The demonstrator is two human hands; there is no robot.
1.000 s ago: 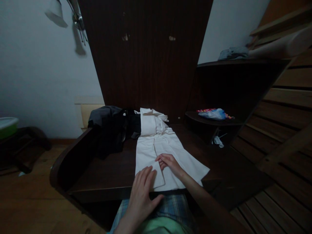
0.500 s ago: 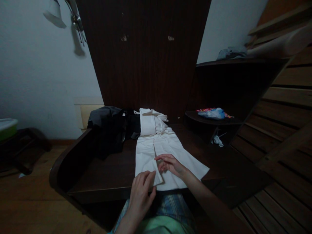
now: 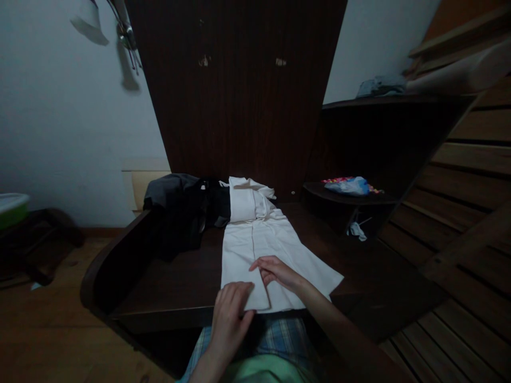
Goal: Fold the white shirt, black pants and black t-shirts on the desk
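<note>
A white garment [image 3: 275, 234] with a seam or slit down its front lies lengthwise on the dark wooden bench [image 3: 171, 287], its far part folded and bunched. I cannot tell exactly what kind of garment it is. At the near hem, my left hand [image 3: 231, 316] is closed on the lower left edge, thumb below and fingers on top. My right hand [image 3: 277, 271] pinches the edge of the front flap [image 3: 258, 295] between thumb and fingertips, a little farther up. The flap lies nearly flat between both hands.
Dark and grey clothes [image 3: 179, 207] are heaped at the bench's left end. On the right, a small shelf [image 3: 351, 199] holds a plastic bag [image 3: 348, 186], with crumpled white material [image 3: 357, 230] below. A tall dark panel [image 3: 239, 106] stands behind, and wooden slats [image 3: 459, 197] rise at far right.
The flap has come down flatter and closer to the near hem. My right hand has shifted slightly left and now pinches its edge. My left hand has barely moved.
</note>
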